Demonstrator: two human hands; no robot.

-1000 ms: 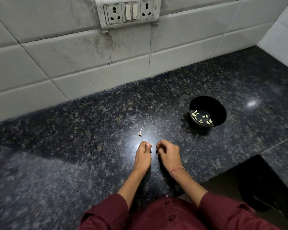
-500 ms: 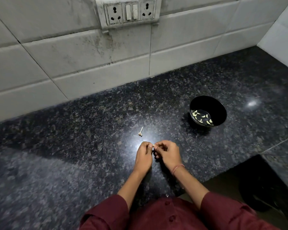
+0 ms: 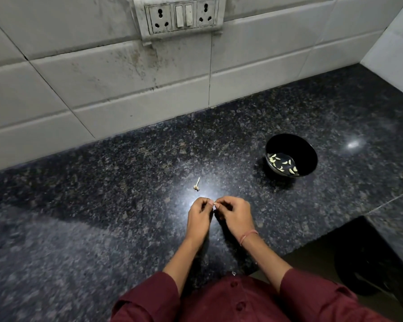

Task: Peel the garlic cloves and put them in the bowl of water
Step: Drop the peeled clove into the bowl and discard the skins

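Note:
Both my hands meet over the dark granite counter (image 3: 102, 228), low in the middle of the view. My left hand (image 3: 199, 217) and my right hand (image 3: 235, 216) pinch one small pale garlic clove (image 3: 216, 204) between their fingertips; most of the clove is hidden by the fingers. A black bowl (image 3: 308, 156) stands to the upper right, about two hand-widths away, with water and several peeled cloves (image 3: 283, 165) in it.
A bare garlic stem with its root end (image 3: 196, 185) lies on the counter just beyond my left hand. A tiled wall with a socket panel (image 3: 181, 16) runs along the back. The counter drops off at the lower right to a dark gap (image 3: 363, 259).
My hands were a little apart a second ago; they have come together, and the pale clove now shows between the fingertips. The bowl and the stem have stayed put.

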